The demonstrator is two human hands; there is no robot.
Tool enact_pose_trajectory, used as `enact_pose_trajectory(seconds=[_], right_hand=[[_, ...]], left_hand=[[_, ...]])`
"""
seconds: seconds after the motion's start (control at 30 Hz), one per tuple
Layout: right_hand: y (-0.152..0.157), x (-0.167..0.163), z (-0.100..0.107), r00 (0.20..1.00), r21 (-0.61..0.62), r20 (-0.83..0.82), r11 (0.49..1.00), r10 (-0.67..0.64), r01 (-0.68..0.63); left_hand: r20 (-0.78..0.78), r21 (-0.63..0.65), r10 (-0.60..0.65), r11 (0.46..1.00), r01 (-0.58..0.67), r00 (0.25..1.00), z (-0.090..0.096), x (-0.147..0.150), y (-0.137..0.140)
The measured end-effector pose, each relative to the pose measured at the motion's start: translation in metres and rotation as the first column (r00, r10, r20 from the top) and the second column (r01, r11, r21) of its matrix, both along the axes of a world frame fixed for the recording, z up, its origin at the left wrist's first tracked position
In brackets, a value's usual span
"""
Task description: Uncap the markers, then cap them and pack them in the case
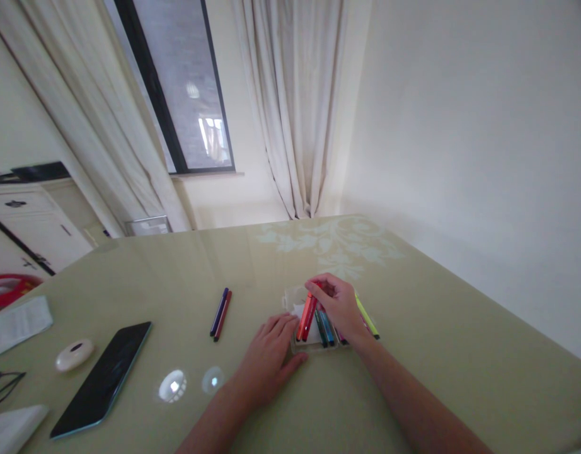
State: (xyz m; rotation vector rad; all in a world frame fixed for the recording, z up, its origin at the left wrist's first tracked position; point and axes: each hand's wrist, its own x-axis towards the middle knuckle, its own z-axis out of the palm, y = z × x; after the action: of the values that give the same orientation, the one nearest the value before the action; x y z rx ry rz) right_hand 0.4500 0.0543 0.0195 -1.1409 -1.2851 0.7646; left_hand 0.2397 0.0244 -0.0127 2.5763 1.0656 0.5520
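Observation:
My right hand (336,306) is over a clear plastic case (319,349), its thumb and fingers pinched on the upper end of a red felt-tip pen (309,320). An orange felt-tip pen (302,319) leans right alongside; whether the fingers also grip it, I cannot tell. Dark green and blue pens (327,329) lie in the case, partly under my right hand. A yellow-green pen (367,316) slants at the case's right side. My left hand (271,356) lies at the case's left front corner, fingers and thumb spread and touching its edge.
Left of the case lie a dark blue pen (219,312) and a dark red pen (223,316), side by side. Farther left are a phone (104,378), a small white rounded case (74,355), glasses (4,386) and a folded cloth (19,325). A wall borders the table's right side.

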Motion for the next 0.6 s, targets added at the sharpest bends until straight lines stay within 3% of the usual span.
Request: enact_pose_trajectory(seconds=[0.17,0.27,0.4,0.47,0.6], right_hand=[[0.001,-0.002,0.005,0.988,-0.030,-0.145,0.998,0.057,-0.062],[-0.004,-0.008,0.008,0.972,-0.064,-0.170,0.982,0.164,-0.177],[-0.008,-0.015,0.008,0.929,-0.129,-0.194,0.931,0.315,-0.342],[-0.006,-0.013,0.006,0.940,-0.123,-0.187,0.942,0.287,-0.312],[0.006,0.007,-0.001,1.000,-0.078,0.009,0.997,0.003,-0.002]], left_hand=[[0.121,0.111,0.033,0.993,-0.046,0.992,0.001,0.002,-0.001],[0.167,0.216,0.104,0.967,-0.139,0.980,-0.001,0.004,0.002],[0.117,0.326,0.212,0.914,-0.239,0.970,-0.011,0.004,0.009],[0.055,0.344,0.297,0.891,-0.297,0.953,-0.013,0.000,0.014],[-0.100,0.385,0.521,0.806,-0.450,0.848,-0.008,-0.019,0.025]])
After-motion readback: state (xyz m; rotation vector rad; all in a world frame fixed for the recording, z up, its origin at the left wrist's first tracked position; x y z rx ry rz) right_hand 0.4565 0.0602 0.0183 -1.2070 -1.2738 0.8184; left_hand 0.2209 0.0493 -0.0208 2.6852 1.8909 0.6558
